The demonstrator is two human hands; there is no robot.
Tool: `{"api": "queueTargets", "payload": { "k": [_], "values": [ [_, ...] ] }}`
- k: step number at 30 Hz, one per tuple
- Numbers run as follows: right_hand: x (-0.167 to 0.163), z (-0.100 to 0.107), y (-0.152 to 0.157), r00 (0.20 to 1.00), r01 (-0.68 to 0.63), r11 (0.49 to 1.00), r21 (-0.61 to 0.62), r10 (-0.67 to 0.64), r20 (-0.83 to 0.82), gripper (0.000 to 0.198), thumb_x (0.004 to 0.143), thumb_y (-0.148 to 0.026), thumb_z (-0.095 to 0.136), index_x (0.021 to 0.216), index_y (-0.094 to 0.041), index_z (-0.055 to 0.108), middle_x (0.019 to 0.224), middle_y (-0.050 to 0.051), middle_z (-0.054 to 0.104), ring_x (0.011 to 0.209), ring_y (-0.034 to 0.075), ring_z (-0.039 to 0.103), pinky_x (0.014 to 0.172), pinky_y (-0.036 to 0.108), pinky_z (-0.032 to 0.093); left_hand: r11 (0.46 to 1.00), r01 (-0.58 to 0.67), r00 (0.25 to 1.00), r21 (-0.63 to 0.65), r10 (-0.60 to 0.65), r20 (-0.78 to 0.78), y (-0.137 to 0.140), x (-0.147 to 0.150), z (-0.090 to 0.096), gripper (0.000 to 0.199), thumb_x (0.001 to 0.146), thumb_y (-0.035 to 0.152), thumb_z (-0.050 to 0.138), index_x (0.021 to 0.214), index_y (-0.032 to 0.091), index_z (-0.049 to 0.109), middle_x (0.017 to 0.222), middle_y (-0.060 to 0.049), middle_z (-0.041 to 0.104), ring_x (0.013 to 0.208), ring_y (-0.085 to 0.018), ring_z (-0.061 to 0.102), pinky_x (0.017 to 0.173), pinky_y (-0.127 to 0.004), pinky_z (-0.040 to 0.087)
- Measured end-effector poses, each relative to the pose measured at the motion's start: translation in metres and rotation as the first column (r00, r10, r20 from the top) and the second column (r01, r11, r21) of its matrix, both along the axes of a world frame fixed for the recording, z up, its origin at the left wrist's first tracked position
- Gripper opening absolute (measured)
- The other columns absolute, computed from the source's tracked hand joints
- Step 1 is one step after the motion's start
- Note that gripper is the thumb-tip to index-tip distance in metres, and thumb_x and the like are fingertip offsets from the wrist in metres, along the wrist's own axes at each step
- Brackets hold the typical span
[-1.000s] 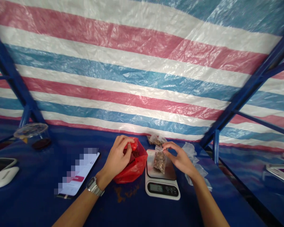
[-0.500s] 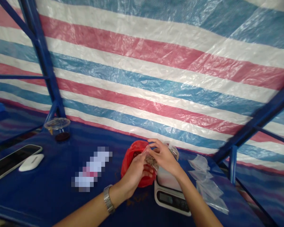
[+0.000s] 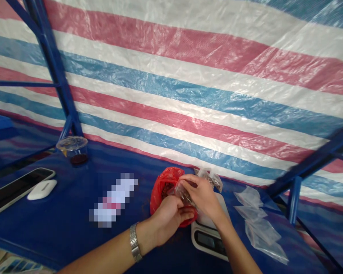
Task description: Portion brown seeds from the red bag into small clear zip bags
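Note:
My left hand (image 3: 167, 219), with a metal watch on the wrist, is at the near rim of a red plastic bag (image 3: 157, 190) that holds small brown pieces. Its thumb and fingers close on the lower end of a small clear plastic bag (image 3: 184, 193) with brown bits inside. From the right, my right hand (image 3: 202, 194) grips the upper side of the same clear bag, fingers bent over it. The clear bag lies tilted over the red bag's mouth. Beneath my right forearm sits a white kitchen scale (image 3: 207, 242), partly covered by the arm.
Filled clear bags (image 3: 210, 176) stand behind the scale. Several flat zip bags (image 3: 263, 228) lie at the right. At the left are a phone (image 3: 20, 190), a white earbud case (image 3: 42, 190) and a plastic tub (image 3: 76, 150) of dark liquid. Striped sheeting (image 3: 174, 99) hangs behind the blue table.
My left hand has slid down from the clear bag's top toward its lower end. The bag has tilted further over the red bag. The whole view has shifted slightly.

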State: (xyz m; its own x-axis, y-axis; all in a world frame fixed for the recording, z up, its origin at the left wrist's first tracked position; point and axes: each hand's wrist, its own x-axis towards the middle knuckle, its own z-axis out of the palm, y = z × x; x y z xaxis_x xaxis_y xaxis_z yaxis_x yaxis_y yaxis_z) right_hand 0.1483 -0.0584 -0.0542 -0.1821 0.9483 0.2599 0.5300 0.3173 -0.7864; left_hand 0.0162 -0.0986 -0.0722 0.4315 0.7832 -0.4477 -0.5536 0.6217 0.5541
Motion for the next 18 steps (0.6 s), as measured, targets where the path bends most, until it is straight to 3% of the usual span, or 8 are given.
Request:
{"api": "queueTargets", "payload": {
  "k": [4, 11, 18],
  "values": [
    [-0.0052, -0.0024, -0.0037, 1.000, 0.015, 1.000, 0.010, -0.015, -0.026, 0.020, 0.093, -0.028, 0.060, 0.096, -0.024, 0.079, 0.101, 0.002, 0.081, 0.094, 0.021, 0.074, 0.086, 0.031, 0.054, 0.999, 0.042, 0.999, 0.005, -0.042, 0.010, -0.0045, 0.0021, -0.0011, 0.020, 0.074, 0.001, 0.046, 0.068, 0.012, 0.062, 0.072, -0.009, 0.067, 0.066, -0.015, 0.066, 0.079, -0.028, 0.055],
    [-0.0037, -0.0004, -0.0058, 1.000, -0.005, 0.999, 0.037, 0.006, -0.029, 0.020, 0.094, -0.030, 0.060, 0.097, -0.024, 0.079, 0.102, 0.002, 0.081, 0.096, 0.022, 0.074, 0.088, 0.032, 0.053, 0.993, 0.083, 0.996, 0.087, -0.085, 0.023, -0.0023, 0.0034, -0.0087, 0.012, 0.074, 0.007, 0.054, 0.077, 0.012, 0.064, 0.071, -0.007, 0.068, 0.066, -0.014, 0.065, 0.073, -0.026, 0.052],
    [-0.0055, -0.0008, -0.0077, 0.999, 0.028, 0.997, 0.074, -0.026, -0.026, 0.021, 0.095, -0.029, 0.059, 0.101, -0.025, 0.078, 0.104, 0.002, 0.080, 0.095, 0.021, 0.074, 0.087, 0.032, 0.053, 0.972, 0.143, 0.990, 0.189, -0.144, -0.008, -0.0021, 0.0023, -0.0047, 0.012, 0.072, 0.011, 0.058, 0.082, 0.012, 0.065, 0.071, -0.006, 0.070, 0.063, -0.014, 0.066, 0.068, -0.025, 0.050]
  ]
}}
